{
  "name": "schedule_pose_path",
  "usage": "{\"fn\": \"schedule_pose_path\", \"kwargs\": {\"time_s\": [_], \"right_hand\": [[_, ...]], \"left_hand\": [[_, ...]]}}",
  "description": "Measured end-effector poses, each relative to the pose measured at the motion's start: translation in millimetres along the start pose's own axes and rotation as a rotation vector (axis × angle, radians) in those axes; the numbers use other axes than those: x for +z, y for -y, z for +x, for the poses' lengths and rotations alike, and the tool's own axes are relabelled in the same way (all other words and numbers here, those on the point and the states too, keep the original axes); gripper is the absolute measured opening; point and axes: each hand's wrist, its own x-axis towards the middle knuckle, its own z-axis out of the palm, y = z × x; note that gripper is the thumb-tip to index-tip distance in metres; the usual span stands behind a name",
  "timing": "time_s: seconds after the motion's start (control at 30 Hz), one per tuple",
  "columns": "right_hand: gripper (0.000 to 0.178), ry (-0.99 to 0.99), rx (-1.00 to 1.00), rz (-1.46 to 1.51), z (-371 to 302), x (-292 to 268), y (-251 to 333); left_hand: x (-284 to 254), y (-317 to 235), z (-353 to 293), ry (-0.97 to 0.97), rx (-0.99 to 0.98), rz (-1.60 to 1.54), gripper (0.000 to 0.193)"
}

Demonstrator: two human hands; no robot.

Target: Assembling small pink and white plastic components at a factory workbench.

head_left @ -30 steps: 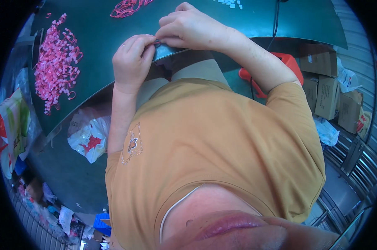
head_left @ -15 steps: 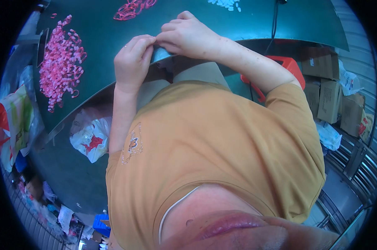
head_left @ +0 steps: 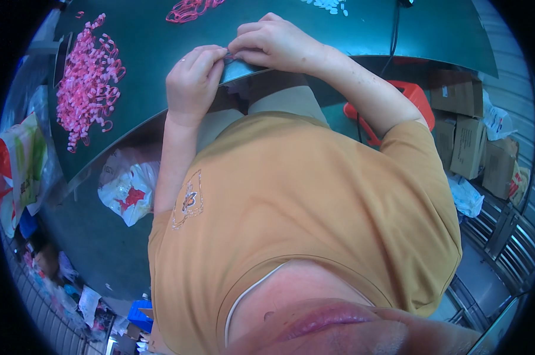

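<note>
Over the near edge of the dark green table, my left hand and my right hand face each other with fingers pinched. A small dark thing shows between their fingertips, too small to name. Left of my hands lies a heap of pink loops with pale little pieces on them. Red-pink loops form a smaller bunch at the far side. Small white pieces are scattered beyond my right hand.
A black cable hangs over the table edge right of my right arm. Below that arm stands a red plastic thing, with cardboard boxes farther right. A white plastic bag hangs beneath the table at left.
My fingertips have drawn slightly apart, and the small thing between them now shows. The whole view has shifted a little.
</note>
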Motion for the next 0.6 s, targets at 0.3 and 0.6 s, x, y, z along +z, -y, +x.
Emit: {"fn": "schedule_pose_path", "kwargs": {"time_s": [0.3, 0.6], "right_hand": [[0.016, 0.041, -0.094, -0.328, 2, 3, 12], [0.009, -0.011, -0.138, -0.488, 1, 9, 25]], "left_hand": [[0, 2, -2, 0.007, -0.017, -0.009, 0.016], [-1, 0, 0, 0.005, -0.044, 0.006, 0.013]]}}
